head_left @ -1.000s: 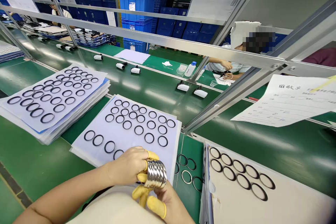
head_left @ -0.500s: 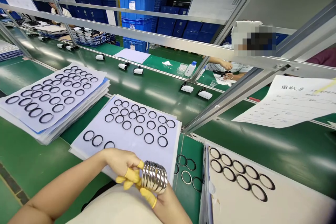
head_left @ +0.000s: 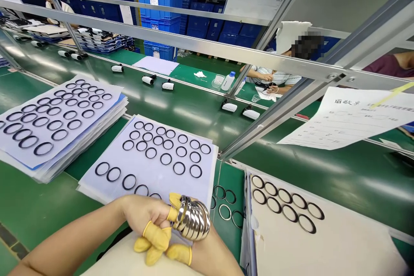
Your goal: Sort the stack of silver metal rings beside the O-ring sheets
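A stack of shiny metal rings (head_left: 193, 221) rests on my right hand (head_left: 211, 255), which curls under it at the bottom centre; a yellow-capped finger shows below the stack. My left hand (head_left: 145, 217) comes in from the lower left, its fingers in yellow finger cots. They pinch the leftmost ring, which is tilted away from the rest. Just beyond my hands lies a white sheet (head_left: 152, 155) with rows of black rings on it. A few loose rings (head_left: 225, 202) lie on the green belt to the right of the stack.
A thick pile of ring sheets (head_left: 58, 116) lies at the left and a cream sheet with black rings (head_left: 291, 211) at the right. Small white devices (head_left: 230, 107) ride the far conveyor. A slanted metal rail (head_left: 274, 116) crosses above. A person works opposite (head_left: 274, 82).
My left hand has slid off the top of the stack to its left end and now pinches the end ring, which is tilted away. The view has shifted slightly to the right.
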A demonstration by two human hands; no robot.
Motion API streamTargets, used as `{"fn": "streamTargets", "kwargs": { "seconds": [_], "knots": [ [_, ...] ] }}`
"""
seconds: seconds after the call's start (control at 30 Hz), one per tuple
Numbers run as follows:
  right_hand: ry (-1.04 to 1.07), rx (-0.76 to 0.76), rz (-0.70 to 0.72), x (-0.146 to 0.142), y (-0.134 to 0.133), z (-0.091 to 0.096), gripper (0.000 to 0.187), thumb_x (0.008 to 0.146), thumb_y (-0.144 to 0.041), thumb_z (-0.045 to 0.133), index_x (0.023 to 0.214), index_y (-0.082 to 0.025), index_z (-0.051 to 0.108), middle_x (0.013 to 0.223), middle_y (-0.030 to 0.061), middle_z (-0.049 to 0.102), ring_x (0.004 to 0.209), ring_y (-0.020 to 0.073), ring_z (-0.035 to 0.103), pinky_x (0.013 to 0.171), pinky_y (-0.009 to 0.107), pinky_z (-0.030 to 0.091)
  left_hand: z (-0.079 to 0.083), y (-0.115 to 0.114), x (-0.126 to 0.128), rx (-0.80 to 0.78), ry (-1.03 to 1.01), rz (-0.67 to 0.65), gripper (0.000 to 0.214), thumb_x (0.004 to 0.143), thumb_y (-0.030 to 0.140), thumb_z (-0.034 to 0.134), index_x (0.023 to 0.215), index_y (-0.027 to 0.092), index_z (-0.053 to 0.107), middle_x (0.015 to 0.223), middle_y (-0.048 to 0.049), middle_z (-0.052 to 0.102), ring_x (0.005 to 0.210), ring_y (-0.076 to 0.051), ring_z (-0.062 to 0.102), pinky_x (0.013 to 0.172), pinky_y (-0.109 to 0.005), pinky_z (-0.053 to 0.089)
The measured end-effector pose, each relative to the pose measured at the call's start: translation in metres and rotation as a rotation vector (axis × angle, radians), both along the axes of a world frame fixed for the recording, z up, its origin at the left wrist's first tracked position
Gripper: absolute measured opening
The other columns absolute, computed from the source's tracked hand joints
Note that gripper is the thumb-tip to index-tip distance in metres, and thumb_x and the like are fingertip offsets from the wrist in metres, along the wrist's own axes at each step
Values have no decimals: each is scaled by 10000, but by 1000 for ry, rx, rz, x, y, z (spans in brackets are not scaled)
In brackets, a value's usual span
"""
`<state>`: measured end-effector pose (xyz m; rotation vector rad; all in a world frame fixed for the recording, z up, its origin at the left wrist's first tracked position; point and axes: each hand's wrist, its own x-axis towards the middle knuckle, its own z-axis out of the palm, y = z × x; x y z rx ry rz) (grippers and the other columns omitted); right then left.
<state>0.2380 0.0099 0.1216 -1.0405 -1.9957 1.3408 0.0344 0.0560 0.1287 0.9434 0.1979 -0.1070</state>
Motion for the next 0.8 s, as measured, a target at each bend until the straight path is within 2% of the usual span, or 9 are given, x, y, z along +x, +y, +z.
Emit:
{"fn": "streamTargets", "kwargs": {
  "seconds": [0.13, 0.2, 0.27, 0.37, 0.43, 0.53, 0.63, 0.73, 0.8],
  "knots": [
    [195, -145, 64, 6, 1, 2, 888, 628, -674, 706, 1371, -248, 471, 1348, 144, 540, 1243, 358, 495, 1073, 496, 362, 5, -2, 2, 114, 66, -28, 502, 662, 544, 760, 922, 139, 618, 487, 28, 604, 311, -106, 493, 317, -185, 432],
    [274, -214, 59, 6, 1, 7, 934, 633, -729, 651, 1400, -247, 421, 1349, 157, 545, 1234, 352, 515, 1064, 494, 378, 6, -3, 3, 203, 75, -8, 518, 670, 610, 717, 878, 147, 611, 473, 38, 575, 304, -91, 450, 310, -178, 405],
    [345, -284, 32, 5, 0, 11, 971, 614, -710, 687, 1410, -243, 386, 1339, 166, 558, 1202, 341, 557, 1024, 462, 437, 5, -5, 3, 317, 59, 39, 567, 708, 690, 621, 876, 149, 598, 483, 34, 565, 302, -76, 397, 308, -177, 370],
    [408, -324, 5, 6, -3, 11, 1007, 590, -672, 739, 1407, -226, 356, 1248, 162, 618, 1099, 317, 631, 938, 407, 514, -1, -10, 6, 551, 17, 229, 692, 805, 773, 333, 869, 136, 596, 551, -18, 593, 403, -97, 446, 415, -206, 422],
    [398, -290, -6, 7, -5, 9, 1003, 602, -695, 710, 1407, -220, 347, 1258, 159, 594, 1126, 315, 602, 961, 408, 496, -4, -13, 9, 691, -4, 399, 748, 835, 765, 206, 806, 133, 603, 680, -80, 634, 603, -152, 550, 603, -259, 493],
    [317, -221, -76, 7, -10, 6, 1006, 583, -667, 745, 1409, -247, 354, 1397, 137, 446, 1293, 335, 439, 1072, 423, 386, -5, -15, 16, 649, 0, 553, 701, 856, 734, 261, 748, 133, 605, 855, -109, 642, 844, -208, 575, 808, -317, 484],
    [249, -201, -133, 7, -16, 8, 1035, 562, -629, 783, 1426, -276, 334, 1451, 120, 377, 1308, 356, 415, 1077, 452, 375, 1, -16, 21, 515, 23, 570, 567, 881, 640, 407, 766, 129, 624, 834, -76, 637, 810, -187, 588, 781, -294, 491],
    [191, -238, -139, 9, -19, 12, 1037, 605, -617, 764, 1459, -298, 268, 1480, 123, 354, 1272, 360, 465, 1016, 472, 441, 13, -17, 22, 608, 31, 614, 420, 900, 497, 510, 767, 127, 656, 848, -71, 650, 817, -176, 604, 801, -281, 489],
    [142, -209, -107, 11, -19, 11, 980, 638, -581, 764, 1452, -295, 299, 1513, 121, 310, 1311, 370, 421, 1038, 487, 415, 22, -17, 20, 722, 31, 671, 335, 910, 399, 537, 774, 127, 679, 895, -85, 665, 860, -182, 616, 840, -286, 484]
  ]
}}
